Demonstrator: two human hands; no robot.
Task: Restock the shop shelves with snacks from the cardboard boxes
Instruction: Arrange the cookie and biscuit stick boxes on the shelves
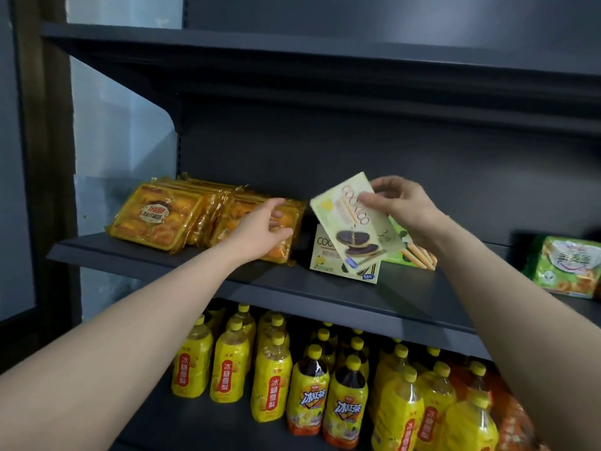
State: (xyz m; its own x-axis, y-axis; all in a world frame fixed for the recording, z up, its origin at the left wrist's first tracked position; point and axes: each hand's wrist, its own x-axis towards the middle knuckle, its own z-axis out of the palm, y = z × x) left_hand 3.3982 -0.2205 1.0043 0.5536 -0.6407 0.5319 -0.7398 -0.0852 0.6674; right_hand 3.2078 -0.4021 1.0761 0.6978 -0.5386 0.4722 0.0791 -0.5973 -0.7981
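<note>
While the right hand (403, 206) pinches a pale green box (349, 219) at its upper right edge, thumb on the front face and fingers behind, the box hangs tilted above the middle shelf (227, 281), top corner leaning left. Its lower edge overlaps a second box (325, 255) of the same print, which stands on the shelf directly below it. A green stick box (413, 252) lies just right of the second box, partly hidden by the right wrist.

The left hand (263, 229) reaches to the yellow packs (156, 219) stacked at the left of the same shelf. Its fingers are loosely spread and slightly bent in front of the rightmost pack and grip nothing; contact with the wrapper cannot be told.

A green bag (562, 265) sits at the far right, well apart from the boxes. Yellow-capped bottles (276, 379) stand in rows on the shelf below. The top shelf (292, 50) runs across above.
</note>
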